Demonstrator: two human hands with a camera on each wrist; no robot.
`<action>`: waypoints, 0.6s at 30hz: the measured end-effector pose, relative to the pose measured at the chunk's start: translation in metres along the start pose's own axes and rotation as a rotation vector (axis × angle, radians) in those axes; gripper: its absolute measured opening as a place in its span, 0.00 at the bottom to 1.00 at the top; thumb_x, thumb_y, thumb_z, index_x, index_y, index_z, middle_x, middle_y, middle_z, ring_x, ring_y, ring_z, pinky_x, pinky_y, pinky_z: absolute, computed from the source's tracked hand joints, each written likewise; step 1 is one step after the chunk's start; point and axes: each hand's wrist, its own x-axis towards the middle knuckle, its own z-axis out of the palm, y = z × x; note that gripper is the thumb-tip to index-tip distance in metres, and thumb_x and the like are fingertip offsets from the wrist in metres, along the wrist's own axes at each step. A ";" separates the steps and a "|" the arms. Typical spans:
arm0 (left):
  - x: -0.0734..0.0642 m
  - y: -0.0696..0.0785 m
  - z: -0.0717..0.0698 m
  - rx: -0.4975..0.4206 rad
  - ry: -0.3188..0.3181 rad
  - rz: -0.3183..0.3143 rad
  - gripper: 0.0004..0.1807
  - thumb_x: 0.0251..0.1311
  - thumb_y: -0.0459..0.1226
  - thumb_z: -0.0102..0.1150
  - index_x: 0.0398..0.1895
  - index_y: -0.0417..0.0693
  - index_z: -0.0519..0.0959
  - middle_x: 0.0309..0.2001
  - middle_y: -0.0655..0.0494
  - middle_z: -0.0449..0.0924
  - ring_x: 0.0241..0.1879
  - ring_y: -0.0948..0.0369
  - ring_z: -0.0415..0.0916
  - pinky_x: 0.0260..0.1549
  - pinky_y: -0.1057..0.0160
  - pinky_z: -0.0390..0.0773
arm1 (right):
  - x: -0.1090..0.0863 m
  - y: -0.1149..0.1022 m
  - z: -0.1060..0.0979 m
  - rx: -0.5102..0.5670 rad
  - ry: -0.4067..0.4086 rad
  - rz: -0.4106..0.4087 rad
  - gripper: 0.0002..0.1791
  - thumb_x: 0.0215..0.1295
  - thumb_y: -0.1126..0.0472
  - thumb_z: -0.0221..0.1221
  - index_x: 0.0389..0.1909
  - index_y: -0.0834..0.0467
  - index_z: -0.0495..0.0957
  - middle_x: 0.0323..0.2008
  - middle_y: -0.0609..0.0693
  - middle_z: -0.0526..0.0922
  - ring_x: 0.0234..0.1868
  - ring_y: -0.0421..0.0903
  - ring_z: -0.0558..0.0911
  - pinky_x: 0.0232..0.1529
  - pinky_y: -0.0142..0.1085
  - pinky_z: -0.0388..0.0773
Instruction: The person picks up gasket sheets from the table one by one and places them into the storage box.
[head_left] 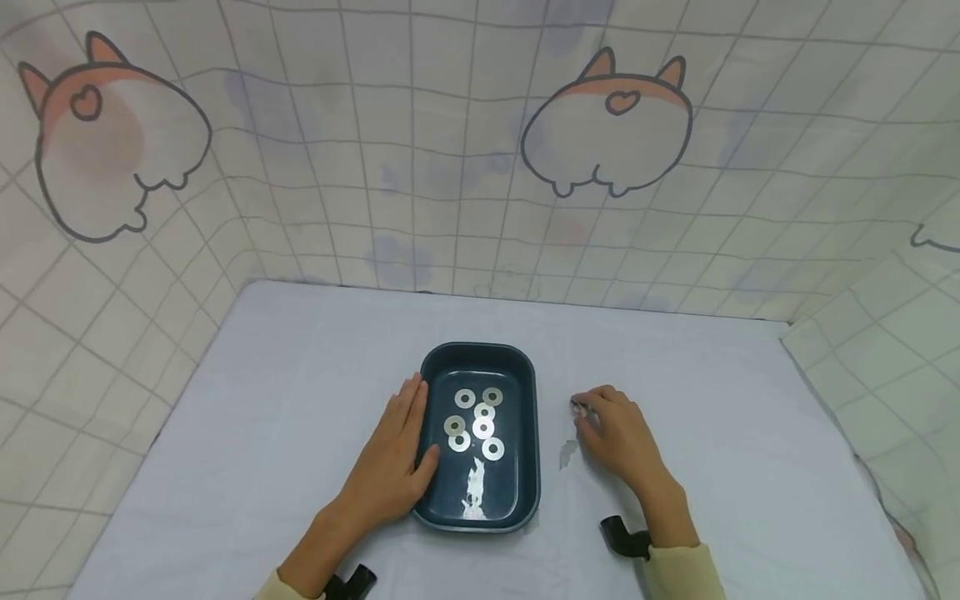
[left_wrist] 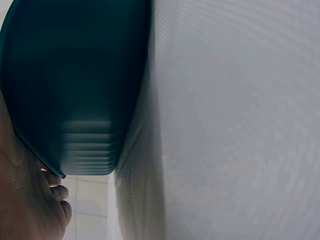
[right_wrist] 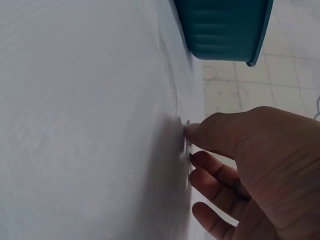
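A dark teal tray [head_left: 480, 518] stands on the white-covered table with several flat metal washers [head_left: 492, 449] inside, some overlapping. Against its left side lies my left hand [head_left: 390, 458], fingers straight along the rim and thumb over the near-left edge. In the left wrist view, that palm and its fingers [left_wrist: 60, 192] touch the tray's outer wall. To the right of the tray, my right hand [head_left: 618, 433] pinches a washer [head_left: 579, 407] low at the tabletop. From the right wrist view this washer [right_wrist: 188, 145] shows as a thin edge by the thumb and fingertips, partly hidden.
A white cloth [head_left: 300, 375] covers the table. Grid-patterned curtains [head_left: 450, 167] with cartoon animals hang behind it and at both sides. Black wrist mounts [head_left: 624, 537] sit below both hands. A small greyish patch [head_left: 567, 452] marks the cloth near the right hand.
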 end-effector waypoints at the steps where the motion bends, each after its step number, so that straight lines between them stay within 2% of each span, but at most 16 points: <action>1: 0.000 0.000 0.000 0.000 -0.001 0.000 0.48 0.71 0.44 0.57 0.87 0.45 0.44 0.88 0.47 0.43 0.88 0.50 0.43 0.80 0.77 0.23 | 0.000 0.000 0.001 0.000 0.005 -0.001 0.16 0.66 0.65 0.68 0.55 0.62 0.87 0.50 0.60 0.87 0.52 0.58 0.84 0.56 0.55 0.85; 8: 0.001 -0.001 -0.002 -0.007 -0.032 -0.019 0.48 0.72 0.45 0.55 0.88 0.46 0.42 0.89 0.50 0.40 0.88 0.52 0.41 0.80 0.77 0.23 | 0.001 -0.001 0.002 -0.002 0.001 0.025 0.14 0.67 0.63 0.69 0.52 0.63 0.87 0.48 0.60 0.89 0.51 0.58 0.86 0.55 0.55 0.86; 14: 0.000 -0.001 0.000 -0.017 -0.020 -0.014 0.48 0.72 0.44 0.55 0.88 0.46 0.43 0.89 0.50 0.41 0.88 0.51 0.42 0.81 0.76 0.23 | 0.000 -0.001 -0.003 -0.026 -0.040 0.086 0.15 0.67 0.60 0.69 0.51 0.63 0.87 0.47 0.60 0.90 0.47 0.56 0.87 0.56 0.54 0.87; 18: 0.000 -0.002 0.001 -0.009 -0.015 -0.010 0.48 0.72 0.44 0.56 0.88 0.46 0.44 0.89 0.49 0.41 0.88 0.51 0.42 0.81 0.76 0.23 | 0.000 0.000 -0.003 -0.035 -0.041 0.086 0.15 0.66 0.59 0.69 0.49 0.62 0.87 0.45 0.59 0.90 0.44 0.53 0.86 0.53 0.52 0.87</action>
